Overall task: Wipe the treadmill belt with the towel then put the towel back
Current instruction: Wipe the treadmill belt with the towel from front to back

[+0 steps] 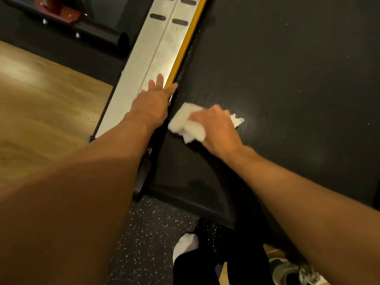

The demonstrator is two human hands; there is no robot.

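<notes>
Head view: your right hand [216, 128] clutches the crumpled white towel [185, 122] on the black rubber belt [287, 79] beside the silver metal rail [144, 64], where your left hand [150, 103] lies flat. The belt runs onward along that rail.

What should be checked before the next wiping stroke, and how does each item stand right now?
1. Towel held by the right hand: ok, gripped.
2. Towel touching the belt: ok, pressed down near the belt's left edge.
3. Left hand out of the towel's path: ok, flat on the side rail.
4. Belt wiped all over: not ok, pale specks show farther out.
5. Belt stopped: cannot tell.
</notes>
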